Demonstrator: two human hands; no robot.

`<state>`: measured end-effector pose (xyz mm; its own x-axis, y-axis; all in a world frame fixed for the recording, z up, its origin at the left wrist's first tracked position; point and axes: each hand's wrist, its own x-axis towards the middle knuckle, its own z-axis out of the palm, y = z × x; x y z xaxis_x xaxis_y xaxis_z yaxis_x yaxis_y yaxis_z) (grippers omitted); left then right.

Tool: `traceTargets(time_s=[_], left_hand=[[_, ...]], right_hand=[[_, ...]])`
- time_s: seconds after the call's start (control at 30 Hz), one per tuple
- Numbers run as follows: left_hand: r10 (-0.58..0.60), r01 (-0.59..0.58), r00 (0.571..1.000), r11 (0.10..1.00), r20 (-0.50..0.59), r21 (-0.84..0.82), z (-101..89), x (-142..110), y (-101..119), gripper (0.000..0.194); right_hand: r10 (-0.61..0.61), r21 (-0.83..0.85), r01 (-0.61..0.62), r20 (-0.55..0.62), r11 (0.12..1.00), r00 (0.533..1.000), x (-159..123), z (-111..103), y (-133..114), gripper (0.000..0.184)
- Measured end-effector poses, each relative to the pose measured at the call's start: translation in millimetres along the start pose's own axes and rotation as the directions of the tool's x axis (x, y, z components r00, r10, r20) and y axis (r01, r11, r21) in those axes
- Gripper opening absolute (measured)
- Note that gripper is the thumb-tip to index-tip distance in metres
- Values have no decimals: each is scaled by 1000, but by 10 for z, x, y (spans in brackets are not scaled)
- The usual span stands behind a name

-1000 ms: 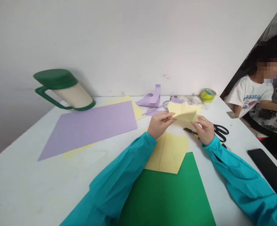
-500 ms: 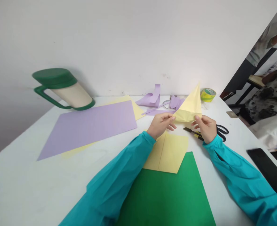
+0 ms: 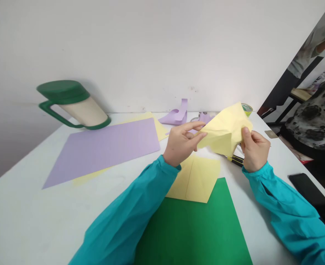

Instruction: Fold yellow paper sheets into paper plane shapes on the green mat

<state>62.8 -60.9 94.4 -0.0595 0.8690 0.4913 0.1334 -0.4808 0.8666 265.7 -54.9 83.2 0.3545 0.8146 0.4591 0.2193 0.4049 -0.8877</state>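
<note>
Between both hands, a creased sheet of yellow paper is held up above the table. My left hand pinches its left edge between thumb and fingers. At the right edge my right hand grips it, thumb on the near face. Below lies another piece of folded yellow paper with a crease down it, resting on a green sheet. A black and yellow cutter shows partly under the held paper, near my right hand.
On the left, a purple sheet overlaps yellow paper, beside a green-lidded jug. Purple paper scraps and a tape roll lie by the wall. A black phone is at the right edge; a person in patterned clothing is beyond.
The yellow paper has gone from a pointed folded shape to a wider, opened-out sheet. My right hand has moved right and slightly up; my left hand is slightly further left.
</note>
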Motion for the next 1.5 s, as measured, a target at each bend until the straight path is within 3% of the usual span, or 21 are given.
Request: traceTargets(time_s=[0.17,0.3,0.43,0.53,0.77,0.9,0.97,1.23,1.5], left_hand=[[-7,8,1000,989,-7,145,-98,56,83,13],[-54,49,998,991,32,126,-160,94,106,10],[-223,217,947,975,231,48,-220,127,66,15],[-265,275,898,961,350,20,-250,154,34,13],[-260,271,876,962,405,33,-243,149,-26,16],[-290,306,873,952,392,21,-256,143,-65,20],[-298,311,873,950,386,30,-268,152,-80,20],[-228,226,880,973,416,55,-313,192,-133,21],[-250,247,814,966,524,77,-307,162,-185,25]], right_hand=[[-9,-22,7,-78,1000,997,0,7,46,32],[32,36,-30,-60,999,998,-18,14,68,27],[96,70,-95,-8,993,995,5,14,99,29],[157,116,-163,60,980,986,29,16,127,29],[194,186,-240,234,953,953,32,29,194,30],[200,252,-339,450,907,870,28,24,232,40],[221,250,-386,505,888,835,27,23,247,43],[219,244,-391,523,888,824,9,37,255,41],[269,205,-449,565,870,780,33,19,262,39]])
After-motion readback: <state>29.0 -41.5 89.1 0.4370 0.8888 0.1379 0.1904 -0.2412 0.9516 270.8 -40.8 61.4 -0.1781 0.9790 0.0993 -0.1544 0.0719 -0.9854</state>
